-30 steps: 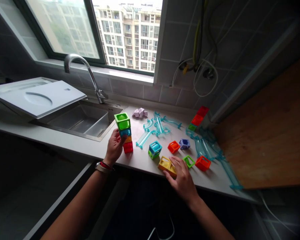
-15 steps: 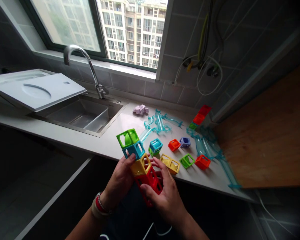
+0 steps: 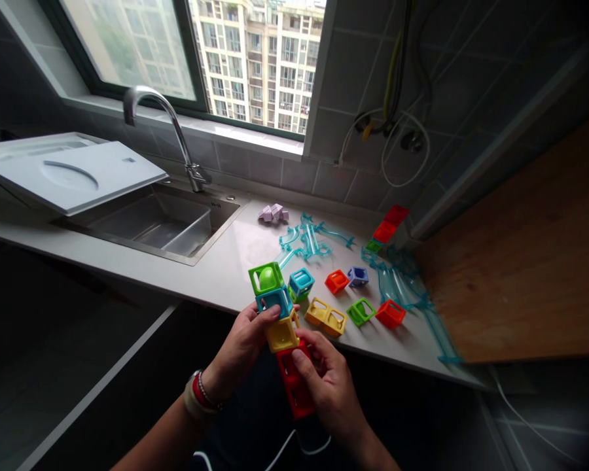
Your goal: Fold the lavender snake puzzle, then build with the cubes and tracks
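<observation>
My left hand (image 3: 243,337) grips the green, blue, yellow and red plastic cube column (image 3: 281,337), angled 11-to-5 o'clock before the white worktop (image 3: 216,278). My right hand (image 3: 331,373), having left the joined yellow plastic cubes (image 3: 326,317) at 3 o'clock, now grasps its red end; support is thus two-handed.

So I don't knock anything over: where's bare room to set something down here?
The white countertop has bare patches: a strip between the rectangular steel sink and the front edge, and the area between the sink and the translucent turquoise plastic tracks. Further right is crowded with colourful hollow plastic cubes and more tracks.
</observation>
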Demonstrator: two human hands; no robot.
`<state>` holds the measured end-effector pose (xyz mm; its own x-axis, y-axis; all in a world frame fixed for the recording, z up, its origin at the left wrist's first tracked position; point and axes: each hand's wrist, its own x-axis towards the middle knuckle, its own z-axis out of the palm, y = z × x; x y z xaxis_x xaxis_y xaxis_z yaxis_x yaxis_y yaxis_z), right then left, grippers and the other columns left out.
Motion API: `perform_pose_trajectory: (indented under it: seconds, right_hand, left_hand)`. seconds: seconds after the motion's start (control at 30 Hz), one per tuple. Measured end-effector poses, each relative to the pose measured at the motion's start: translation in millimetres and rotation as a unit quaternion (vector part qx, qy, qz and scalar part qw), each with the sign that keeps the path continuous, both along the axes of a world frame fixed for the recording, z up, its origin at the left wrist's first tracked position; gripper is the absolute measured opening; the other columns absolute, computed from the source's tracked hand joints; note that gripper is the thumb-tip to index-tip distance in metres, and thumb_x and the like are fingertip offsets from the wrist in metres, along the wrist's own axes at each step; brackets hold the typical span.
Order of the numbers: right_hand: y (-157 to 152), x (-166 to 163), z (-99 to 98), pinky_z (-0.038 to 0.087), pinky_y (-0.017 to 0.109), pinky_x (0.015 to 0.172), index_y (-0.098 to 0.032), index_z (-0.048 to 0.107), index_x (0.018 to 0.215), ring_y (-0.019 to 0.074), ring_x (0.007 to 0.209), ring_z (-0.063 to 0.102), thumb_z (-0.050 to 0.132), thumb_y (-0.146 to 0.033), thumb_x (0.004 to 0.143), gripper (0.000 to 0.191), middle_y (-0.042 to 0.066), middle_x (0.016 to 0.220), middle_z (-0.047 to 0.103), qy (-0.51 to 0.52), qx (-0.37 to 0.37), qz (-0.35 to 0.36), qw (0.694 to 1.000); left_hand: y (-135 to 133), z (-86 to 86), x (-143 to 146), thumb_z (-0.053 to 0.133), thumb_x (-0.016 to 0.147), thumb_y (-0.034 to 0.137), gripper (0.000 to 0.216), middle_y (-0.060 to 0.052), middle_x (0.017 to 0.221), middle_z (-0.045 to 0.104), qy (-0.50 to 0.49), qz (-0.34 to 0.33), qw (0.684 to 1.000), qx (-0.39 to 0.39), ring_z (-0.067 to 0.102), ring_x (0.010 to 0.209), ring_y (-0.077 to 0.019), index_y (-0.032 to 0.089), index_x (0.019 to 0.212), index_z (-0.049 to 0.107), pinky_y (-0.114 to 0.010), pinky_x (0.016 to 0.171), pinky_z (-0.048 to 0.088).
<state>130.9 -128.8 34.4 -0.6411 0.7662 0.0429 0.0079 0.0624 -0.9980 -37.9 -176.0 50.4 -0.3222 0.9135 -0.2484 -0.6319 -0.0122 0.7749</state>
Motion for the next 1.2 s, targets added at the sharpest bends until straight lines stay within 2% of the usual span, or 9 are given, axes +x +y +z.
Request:
perform_pose_trajectory:
  seconds: [0.17, 0.3, 0.4, 0.57, 0.7, 0.9, 1.0, 1.07, 1.2]
  right_hand:
    - [-6.2, 9.9, -6.5, 0.059, 0.030, 0.073, -0.023, 0.069, 0.122, 0.0213, 0.084, 0.071, 0.065, -0.047, 0.097, 0.035, 0.007, 0.097, 0.073, 0.008, -0.085, 0.031, 0.996]
    - [-9.8, 23.5, -14.5, 0.058, 0.030, 0.072, -0.023, 0.069, 0.121, 0.0217, 0.082, 0.070, 0.069, -0.051, 0.094, 0.039, 0.005, 0.090, 0.073, 0.023, -0.119, 0.015, 0.993]
    - [-8.7, 36.0, -20.6, 0.058, 0.030, 0.076, -0.024, 0.069, 0.122, 0.0224, 0.087, 0.070, 0.070, -0.053, 0.092, 0.042, 0.007, 0.102, 0.075, 0.040, -0.148, -0.028, 0.988]
    - [-4.8, 53.8, -30.5, 0.057, 0.030, 0.077, -0.023, 0.070, 0.124, 0.0222, 0.090, 0.070, 0.073, -0.052, 0.091, 0.044, 0.009, 0.107, 0.075, 0.075, -0.224, -0.079, 0.968]
    - [-3.5, 64.1, -36.3, 0.057, 0.029, 0.074, -0.023, 0.070, 0.124, 0.0209, 0.085, 0.070, 0.077, -0.050, 0.088, 0.045, 0.009, 0.104, 0.075, 0.096, -0.258, -0.105, 0.955]
    - [0.0, 77.4, -42.8, 0.059, 0.032, 0.073, -0.023, 0.067, 0.128, 0.0228, 0.085, 0.073, 0.080, -0.048, 0.087, 0.050, 0.009, 0.111, 0.076, 0.115, -0.322, -0.142, 0.929]
    - [2.7, 79.0, -42.9, 0.060, 0.035, 0.076, -0.024, 0.064, 0.130, 0.0249, 0.089, 0.075, 0.080, -0.047, 0.087, 0.052, 0.009, 0.115, 0.076, 0.137, -0.349, -0.157, 0.914]
    - [4.2, 78.7, -42.0, 0.061, 0.036, 0.077, -0.024, 0.063, 0.132, 0.0256, 0.091, 0.075, 0.080, -0.046, 0.087, 0.053, 0.009, 0.115, 0.076, 0.147, -0.363, -0.163, 0.905]
    - [6.8, 80.1, -40.5, 0.061, 0.035, 0.078, -0.024, 0.062, 0.133, 0.0252, 0.092, 0.075, 0.081, -0.045, 0.087, 0.053, 0.008, 0.115, 0.076, 0.146, -0.369, -0.167, 0.902]
  left_hand:
    - [1.6, -0.5, -10.2, 0.071, 0.092, 0.043, 0.033, -0.016, 0.131, 0.072, -0.003, 0.052, 0.999, -0.001, 0.073, 0.108, -0.0307, 0.016, 0.112, 0.072, -0.043, 0.091, 0.059]
    - [8.4, -5.5, -49.9, 0.077, 0.086, 0.045, 0.045, -0.016, 0.129, 0.073, 0.193, 0.070, 0.979, -0.018, 0.071, 0.113, -0.0316, 0.017, 0.121, 0.068, -0.044, 0.095, 0.056]
    - [18.5, -21.7, -91.4, 0.081, 0.079, 0.053, 0.054, -0.014, 0.115, 0.076, 0.421, 0.143, 0.894, -0.056, 0.071, 0.109, -0.0328, 0.016, 0.116, 0.067, -0.044, 0.094, 0.054]
    - [32.5, -61.6, -149.4, 0.072, 0.082, 0.061, 0.060, -0.015, 0.122, 0.073, 0.690, 0.198, 0.678, -0.158, 0.065, 0.117, -0.0359, 0.017, 0.122, 0.068, -0.046, 0.103, 0.048]
    - [36.3, -88.5, -164.6, 0.065, 0.088, 0.060, 0.058, -0.016, 0.128, 0.070, 0.743, 0.212, 0.604, -0.196, 0.061, 0.121, -0.0367, 0.018, 0.127, 0.067, -0.047, 0.106, 0.044]
    - [41.1, -88.4, -155.8, 0.069, 0.087, 0.060, 0.069, -0.018, 0.133, 0.066, 0.726, 0.207, 0.613, -0.233, 0.059, 0.125, -0.0406, 0.020, 0.141, 0.058, -0.055, 0.106, 0.045]
    - [34.3, -70.3, -130.7, 0.077, 0.083, 0.055, 0.087, -0.022, 0.150, 0.051, 0.719, 0.267, 0.627, -0.141, 0.047, 0.141, -0.0404, 0.015, 0.152, 0.043, -0.056, 0.116, 0.039]
    - [23.3, -57.7, -100.7, 0.077, 0.087, 0.041, 0.071, -0.020, 0.149, 0.052, 0.708, 0.308, 0.633, -0.046, 0.048, 0.142, -0.0354, 0.016, 0.147, 0.048, -0.053, 0.120, 0.038]
    - [4.6, -45.1, -28.9, 0.068, 0.094, 0.018, 0.029, -0.010, 0.129, 0.068, 0.691, 0.078, 0.709, 0.116, 0.065, 0.122, -0.0251, 0.023, 0.123, 0.065, -0.042, 0.108, 0.053]
